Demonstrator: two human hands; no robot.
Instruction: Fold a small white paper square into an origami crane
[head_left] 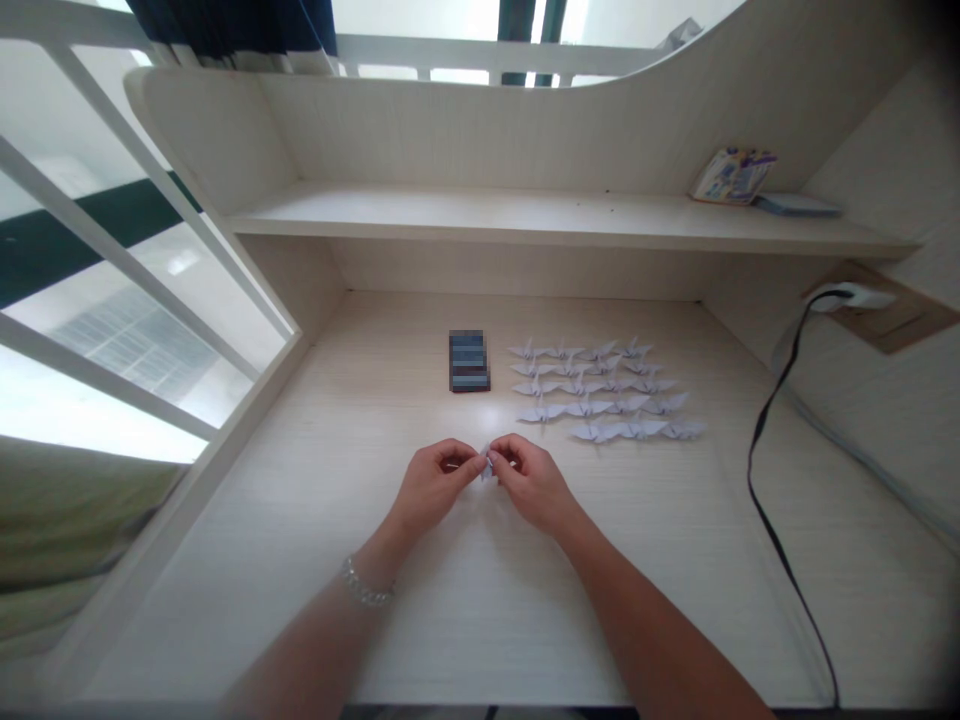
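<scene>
My left hand (435, 485) and my right hand (529, 480) meet over the middle of the pale wooden desk (315, 520). Both pinch a small folded piece of white paper (487, 465) between their fingertips, just above the desk top. A bracelet (365, 588) is on my left wrist. Behind my right hand, several finished white paper cranes (600, 390) lie in neat rows on the desk.
A dark phone (469, 360) lies flat left of the cranes. A black cable (772, 480) runs from a wall socket (851, 297) down the desk's right side. A shelf (525, 215) above holds a colourful packet (731, 175). White railing bars (150, 290) stand at left.
</scene>
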